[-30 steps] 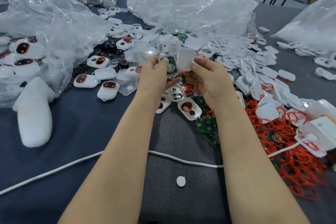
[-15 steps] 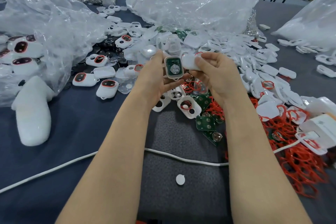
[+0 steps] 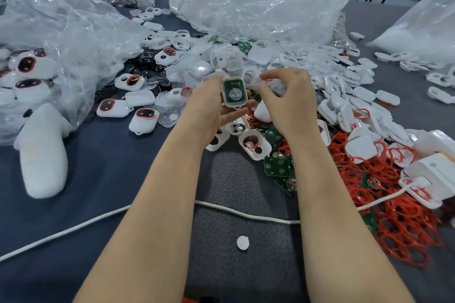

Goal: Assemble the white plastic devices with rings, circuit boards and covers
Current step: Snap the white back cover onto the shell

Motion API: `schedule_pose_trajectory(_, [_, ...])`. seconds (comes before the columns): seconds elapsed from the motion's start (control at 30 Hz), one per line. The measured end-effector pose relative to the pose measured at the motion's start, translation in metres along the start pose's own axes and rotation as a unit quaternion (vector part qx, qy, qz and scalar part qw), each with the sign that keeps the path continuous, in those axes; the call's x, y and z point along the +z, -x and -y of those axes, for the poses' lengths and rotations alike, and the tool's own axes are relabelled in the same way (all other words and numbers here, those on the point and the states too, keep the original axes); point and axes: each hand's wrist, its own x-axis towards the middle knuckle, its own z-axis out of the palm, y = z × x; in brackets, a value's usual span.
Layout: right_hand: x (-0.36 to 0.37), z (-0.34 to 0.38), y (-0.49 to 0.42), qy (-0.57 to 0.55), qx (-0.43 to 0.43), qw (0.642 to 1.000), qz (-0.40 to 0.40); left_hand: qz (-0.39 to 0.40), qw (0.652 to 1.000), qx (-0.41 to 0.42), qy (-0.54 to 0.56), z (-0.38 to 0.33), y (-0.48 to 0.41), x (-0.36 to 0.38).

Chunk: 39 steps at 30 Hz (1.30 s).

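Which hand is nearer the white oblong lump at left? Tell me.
Left. The left hand, gripping an open white plastic device, is up and right of the white oblong lump; the right hand lies farther right.

Near left, the bench [image 3: 103, 174] offers passage, crossed by a white cable [image 3: 246, 214]. Red rings [image 3: 398, 224] crowd the near right; plastic bags [image 3: 246, 7] and white shells [image 3: 344, 86] block the far side.

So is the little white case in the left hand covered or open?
Open. The case in the left hand shows its green circuit board bare; no cover sits on it.
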Motion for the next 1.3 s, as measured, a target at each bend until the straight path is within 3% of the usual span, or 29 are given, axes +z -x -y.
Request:
schedule_pose_trajectory(0.1, [0.001, 0.009, 0.003, -0.04, -0.054, 0.997, 0.033, -0.016, 1.0, 0.0, 0.014, -0.001, 0.002, 0.001])
schedule_pose_trajectory(0.27, [0.005, 0.012, 0.005, -0.007, -0.084, 0.993, 0.083, -0.024, 1.0, -0.007, 0.01, -0.001, 0.004, 0.002])
schedule_pose_trajectory(0.7, [0.01, 0.011, 0.008, -0.007, -0.099, 0.992, 0.083, -0.018, 1.0, -0.017, 0.005, -0.001, 0.004, 0.002])
schedule_pose_trajectory(1.13, [0.012, 0.008, 0.006, -0.041, -0.068, 0.992, 0.099, 0.006, 1.0, 0.002, -0.014, 0.003, 0.0, 0.0])
schedule_pose_trajectory(1.3, [0.005, 0.007, 0.003, -0.099, -0.03, 0.993, 0.055, 0.027, 0.999, 0.022, -0.009, 0.005, -0.001, -0.004])
